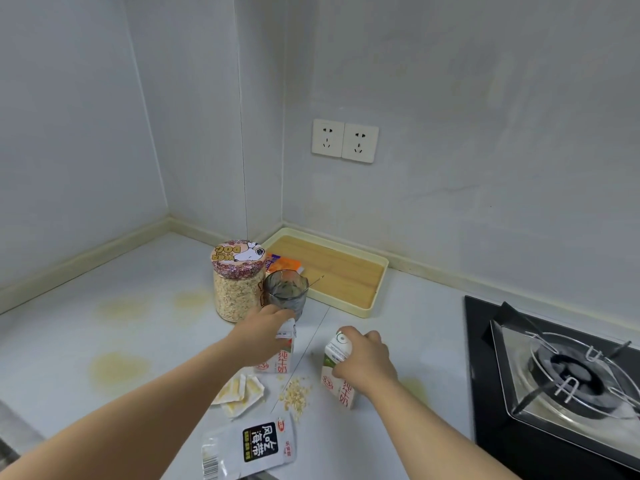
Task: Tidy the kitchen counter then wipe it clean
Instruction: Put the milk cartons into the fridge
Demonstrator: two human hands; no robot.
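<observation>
Two small milk cartons stand on the pale counter [104, 278]. My left hand [265, 329] grips the top of the left milk carton [282, 358]. My right hand [365, 358] grips the top of the right milk carton [334, 358], which leans a little. Behind them stand an oat jar [237, 282] with a patterned lid and a dark glass [285, 292] with a spoon in it. Spilled oats [294, 396], torn yellow wrappers [239, 393] and a white snack packet [252, 448] lie near the front. Yellow stains [117, 368] mark the counter.
A cream tray [367, 306] with a wooden base sits in the back corner, with an orange packet [285, 265] at its left end. A black gas stove [561, 379] fills the right side. Wall sockets [344, 141] are above the tray.
</observation>
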